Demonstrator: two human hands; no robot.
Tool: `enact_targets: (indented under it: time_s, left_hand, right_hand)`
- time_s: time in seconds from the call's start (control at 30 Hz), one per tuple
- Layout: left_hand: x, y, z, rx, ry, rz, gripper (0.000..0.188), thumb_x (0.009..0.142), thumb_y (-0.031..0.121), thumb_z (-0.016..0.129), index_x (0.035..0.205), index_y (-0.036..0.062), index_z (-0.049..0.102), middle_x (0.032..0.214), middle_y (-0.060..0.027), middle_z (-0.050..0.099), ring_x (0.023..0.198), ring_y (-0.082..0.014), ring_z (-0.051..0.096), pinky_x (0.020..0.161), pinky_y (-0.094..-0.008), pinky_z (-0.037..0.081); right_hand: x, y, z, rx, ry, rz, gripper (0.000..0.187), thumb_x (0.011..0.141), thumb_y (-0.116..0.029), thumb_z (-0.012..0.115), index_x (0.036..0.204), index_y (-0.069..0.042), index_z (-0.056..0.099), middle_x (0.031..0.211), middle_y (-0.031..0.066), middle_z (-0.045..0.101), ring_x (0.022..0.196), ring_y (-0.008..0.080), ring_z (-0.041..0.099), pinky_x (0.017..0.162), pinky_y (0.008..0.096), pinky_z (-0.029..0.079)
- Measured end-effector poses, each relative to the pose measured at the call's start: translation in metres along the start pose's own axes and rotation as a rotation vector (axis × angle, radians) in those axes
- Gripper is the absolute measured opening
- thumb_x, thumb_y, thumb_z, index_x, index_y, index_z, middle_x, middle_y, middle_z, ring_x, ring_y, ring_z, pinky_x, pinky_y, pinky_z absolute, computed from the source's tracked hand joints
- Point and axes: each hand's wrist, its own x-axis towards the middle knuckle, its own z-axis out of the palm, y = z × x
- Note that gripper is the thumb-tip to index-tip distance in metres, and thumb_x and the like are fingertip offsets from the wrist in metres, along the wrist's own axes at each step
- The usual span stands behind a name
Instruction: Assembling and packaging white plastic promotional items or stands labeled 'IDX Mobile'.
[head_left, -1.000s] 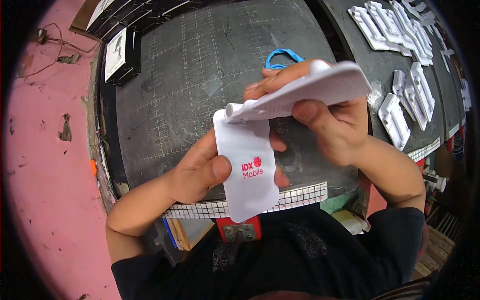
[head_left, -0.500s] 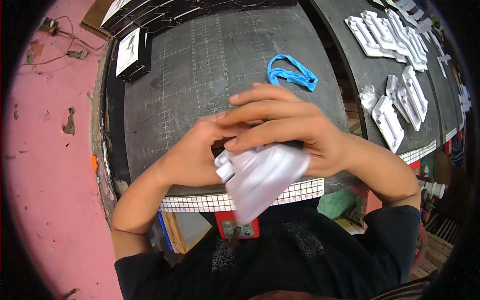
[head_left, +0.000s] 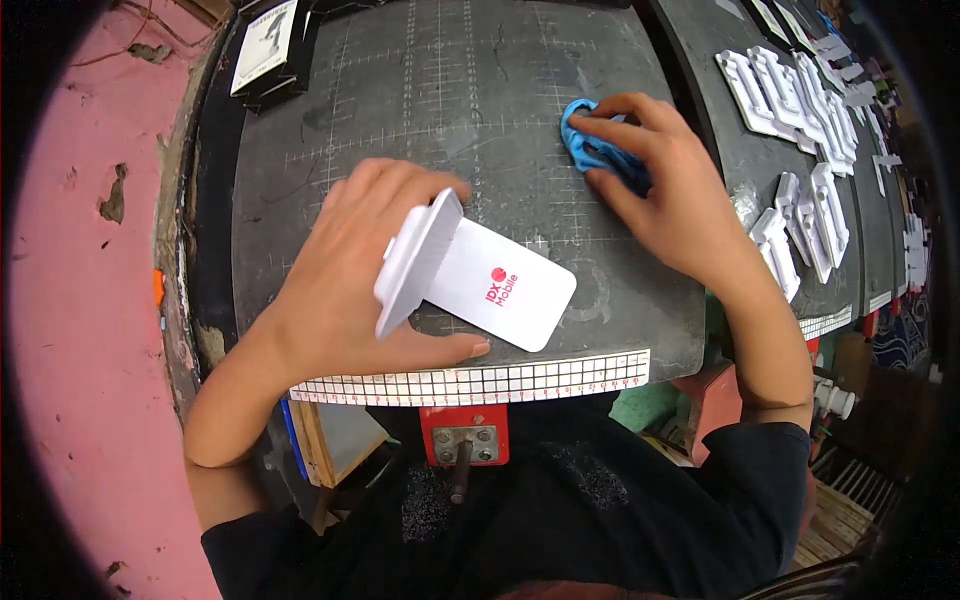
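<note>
My left hand (head_left: pixel 345 290) holds a white rectangular card holder (head_left: pixel 470 275) with a red mark on its face. One flap stands up against my palm and the other lies flat on the dark cutting mat (head_left: pixel 440 110). My right hand (head_left: pixel 665 190) reaches out to the right, its fingertips resting on a blue strap (head_left: pixel 585 140) bunched on the mat.
Several white plastic holders (head_left: pixel 800 110) lie on the dark bench at the right. A black and white box (head_left: pixel 265 45) sits at the mat's far left corner. A ruler strip (head_left: pixel 470 380) runs along the near edge, above a red clamp (head_left: pixel 462 435). Pink floor lies to the left.
Both hands were together on the white holder. Now the right hand has let go and moved out to the blue strap, while the left hand has lowered the holder onto the mat.
</note>
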Motion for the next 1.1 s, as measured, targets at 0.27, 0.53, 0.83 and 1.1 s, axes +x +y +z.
enact_targets:
  time_s: [0.27,0.53,0.83,1.1]
  left_hand:
    - [0.008,-0.024,-0.001,-0.091,-0.074,0.129,0.08,0.068,0.033,0.097,0.139,0.0066,0.071,0.114,-0.0108,0.075,0.108,-0.0309,0.069,0.098,-0.0441,0.051]
    - [-0.001,-0.016,0.008,-0.051,-0.045,0.074,0.065,0.066,0.036,0.096,0.121,0.0104,0.074,0.108,-0.0079,0.072,0.101,-0.0304,0.068,0.091,-0.0425,0.048]
    - [0.001,-0.021,0.014,-0.047,-0.016,0.081,0.068,0.059,0.038,0.099,0.118,0.0112,0.079,0.105,-0.0081,0.07,0.095,-0.0303,0.068,0.088,-0.0426,0.048]
    - [-0.003,-0.023,0.017,-0.041,0.007,0.097,0.072,0.055,0.038,0.103,0.117,0.0102,0.079,0.105,-0.0086,0.07,0.093,-0.0299,0.066,0.085,-0.0426,0.048]
  right_hand:
    - [0.008,0.01,-0.004,0.064,-0.019,-0.011,0.043,0.091,0.006,0.08,0.131,-0.007,0.08,0.112,0.0106,0.078,0.094,0.0233,0.074,0.085,0.033,0.058]
    - [0.004,-0.013,-0.007,0.747,-0.151,0.148,0.042,0.089,0.007,0.084,0.13,0.002,0.074,0.104,0.0078,0.081,0.094,0.0131,0.076,0.089,0.0305,0.06]
    - [-0.008,-0.067,0.013,0.438,-0.225,-0.328,0.026,0.081,0.008,0.079,0.105,0.0,0.079,0.091,0.0121,0.073,0.089,0.0304,0.074,0.077,0.04,0.062]
    - [-0.009,-0.082,0.005,0.358,-0.224,-0.266,0.029,0.08,0.01,0.078,0.105,-0.003,0.074,0.088,0.0106,0.07,0.082,0.0328,0.072,0.07,0.0427,0.059]
